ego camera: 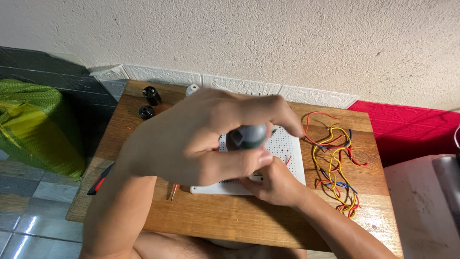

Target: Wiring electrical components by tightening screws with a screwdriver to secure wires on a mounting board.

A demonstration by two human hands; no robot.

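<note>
My left hand [201, 136] is raised close to the camera, fingers wrapped around the dark grey-green handle of a screwdriver [247, 136] that points down. Under it lies a white perforated board [287, 148] on a small wooden table [230, 216]. My right hand [273, 184] rests on the board's near edge, fingers curled against it; what it pinches is hidden behind the left hand.
A tangle of red, yellow and blue wires [335, 158] lies right of the board. Two black round parts [149, 100] and a white one [191, 89] sit at the table's far left. A red-and-black tool [99, 180] overhangs the left edge. A green bag [33, 124] stands on the floor.
</note>
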